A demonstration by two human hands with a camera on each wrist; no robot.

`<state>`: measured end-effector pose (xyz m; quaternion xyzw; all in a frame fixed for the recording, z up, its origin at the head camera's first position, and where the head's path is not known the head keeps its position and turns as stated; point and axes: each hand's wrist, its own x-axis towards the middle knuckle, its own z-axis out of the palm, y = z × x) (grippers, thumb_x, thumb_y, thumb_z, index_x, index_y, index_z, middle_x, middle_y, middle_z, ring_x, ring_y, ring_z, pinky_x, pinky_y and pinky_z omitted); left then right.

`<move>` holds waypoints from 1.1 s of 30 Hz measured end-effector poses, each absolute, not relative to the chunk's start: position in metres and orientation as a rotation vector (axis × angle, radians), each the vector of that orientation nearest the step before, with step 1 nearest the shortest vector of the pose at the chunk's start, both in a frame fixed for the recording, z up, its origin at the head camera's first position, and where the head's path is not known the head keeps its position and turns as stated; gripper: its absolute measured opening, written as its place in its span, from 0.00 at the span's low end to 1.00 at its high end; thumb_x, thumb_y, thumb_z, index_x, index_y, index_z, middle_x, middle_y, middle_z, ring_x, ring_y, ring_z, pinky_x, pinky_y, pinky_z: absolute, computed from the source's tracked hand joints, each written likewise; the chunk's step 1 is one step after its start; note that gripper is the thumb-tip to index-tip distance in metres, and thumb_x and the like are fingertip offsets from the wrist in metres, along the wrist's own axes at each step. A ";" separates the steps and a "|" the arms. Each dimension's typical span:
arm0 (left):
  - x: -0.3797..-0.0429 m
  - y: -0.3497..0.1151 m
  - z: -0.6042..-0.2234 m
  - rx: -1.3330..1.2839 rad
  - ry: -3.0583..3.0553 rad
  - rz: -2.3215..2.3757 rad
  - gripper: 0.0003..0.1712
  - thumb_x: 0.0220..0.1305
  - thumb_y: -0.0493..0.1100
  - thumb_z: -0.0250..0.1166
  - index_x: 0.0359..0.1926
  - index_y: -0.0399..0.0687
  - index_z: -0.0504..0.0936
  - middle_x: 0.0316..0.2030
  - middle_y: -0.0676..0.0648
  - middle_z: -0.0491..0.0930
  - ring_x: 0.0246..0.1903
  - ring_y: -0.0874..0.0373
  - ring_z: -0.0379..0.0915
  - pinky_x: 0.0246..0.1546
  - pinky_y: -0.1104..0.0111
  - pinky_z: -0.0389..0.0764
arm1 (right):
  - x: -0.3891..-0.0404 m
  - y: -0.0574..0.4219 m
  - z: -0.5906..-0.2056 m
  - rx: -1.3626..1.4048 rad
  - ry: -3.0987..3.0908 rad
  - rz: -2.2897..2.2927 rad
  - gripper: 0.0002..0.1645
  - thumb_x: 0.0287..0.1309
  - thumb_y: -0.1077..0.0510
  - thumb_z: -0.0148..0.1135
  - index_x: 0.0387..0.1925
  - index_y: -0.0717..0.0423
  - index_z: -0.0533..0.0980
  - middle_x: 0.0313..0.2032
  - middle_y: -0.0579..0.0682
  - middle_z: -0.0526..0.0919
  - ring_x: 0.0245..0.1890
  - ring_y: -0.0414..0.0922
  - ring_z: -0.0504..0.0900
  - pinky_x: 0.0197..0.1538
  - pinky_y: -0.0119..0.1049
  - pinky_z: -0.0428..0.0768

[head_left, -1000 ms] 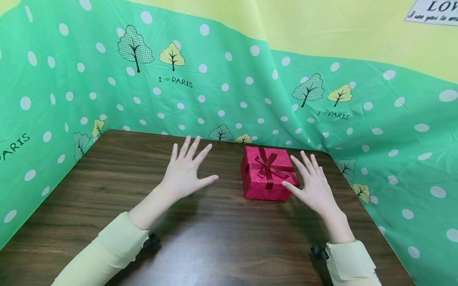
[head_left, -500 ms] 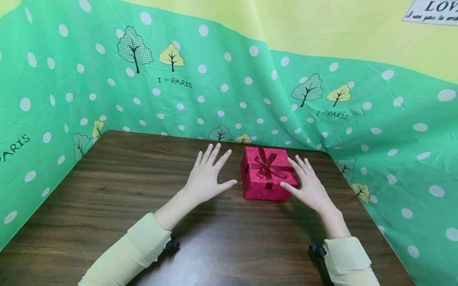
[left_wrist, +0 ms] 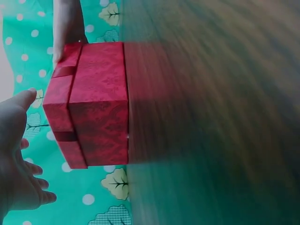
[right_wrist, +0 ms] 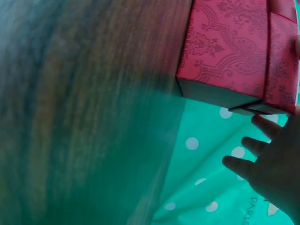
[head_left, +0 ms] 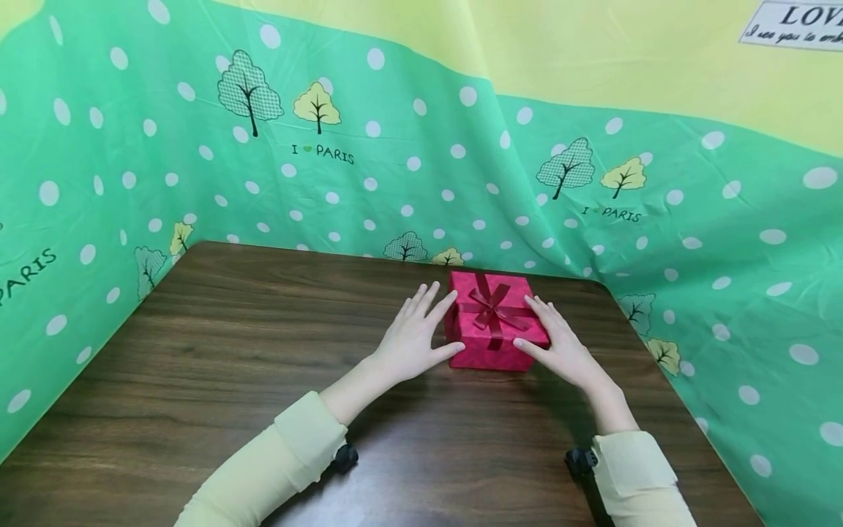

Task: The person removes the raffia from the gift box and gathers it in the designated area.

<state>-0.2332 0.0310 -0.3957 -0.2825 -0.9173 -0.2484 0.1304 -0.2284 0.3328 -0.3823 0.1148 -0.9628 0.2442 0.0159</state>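
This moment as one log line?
red gift box: closed, on table; left hand: spread, apart from box; right hand: opposite side, contact unclear

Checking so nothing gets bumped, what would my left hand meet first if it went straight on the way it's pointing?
Probably the left side of the red gift box: your left hand slants toward it. Depth is unclear, so it might miss and reach the green cloth.

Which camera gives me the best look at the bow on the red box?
The head view: it looks down on the red box, showing the whole bow unobstructed. The left and right wrist views show ribbon bands along the lid's sides, but no bow.
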 end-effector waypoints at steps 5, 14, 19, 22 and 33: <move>-0.239 0.041 -0.401 -0.833 -2.719 -0.778 0.49 0.58 0.71 0.55 0.74 0.64 0.44 0.74 0.43 0.44 0.73 0.47 0.36 0.69 0.51 0.50 | -0.230 0.336 -0.386 0.351 -3.008 0.873 0.54 0.54 0.36 0.61 0.73 0.32 0.40 0.72 0.60 0.47 0.71 0.63 0.44 0.60 0.70 0.58; -0.247 0.052 -0.402 -0.836 -2.784 -0.943 0.49 0.58 0.68 0.57 0.74 0.64 0.46 0.73 0.43 0.46 0.73 0.45 0.39 0.68 0.49 0.53 | -0.233 0.342 -0.390 0.365 -3.022 0.933 0.56 0.51 0.36 0.64 0.72 0.27 0.40 0.72 0.59 0.50 0.69 0.63 0.52 0.57 0.67 0.65; -0.252 0.054 -0.403 -0.850 -2.813 -1.018 0.50 0.57 0.68 0.58 0.74 0.64 0.45 0.74 0.44 0.45 0.73 0.45 0.38 0.66 0.46 0.55 | -0.233 0.347 -0.392 0.372 -3.020 1.002 0.54 0.52 0.38 0.65 0.71 0.23 0.41 0.71 0.59 0.50 0.68 0.63 0.55 0.57 0.66 0.66; -0.255 0.055 -0.404 -0.864 -2.835 -1.056 0.51 0.57 0.69 0.59 0.74 0.65 0.45 0.74 0.45 0.45 0.73 0.45 0.38 0.66 0.46 0.55 | -0.233 0.349 -0.392 0.380 -3.010 1.065 0.53 0.53 0.40 0.65 0.71 0.23 0.42 0.71 0.59 0.53 0.66 0.62 0.58 0.58 0.64 0.67; -0.261 0.054 -0.400 -0.899 -2.802 -1.141 0.51 0.53 0.62 0.67 0.73 0.58 0.53 0.72 0.42 0.52 0.72 0.46 0.43 0.65 0.48 0.59 | -0.235 0.351 -0.390 0.342 -2.992 1.172 0.52 0.52 0.41 0.67 0.71 0.24 0.47 0.68 0.59 0.59 0.64 0.59 0.63 0.57 0.59 0.71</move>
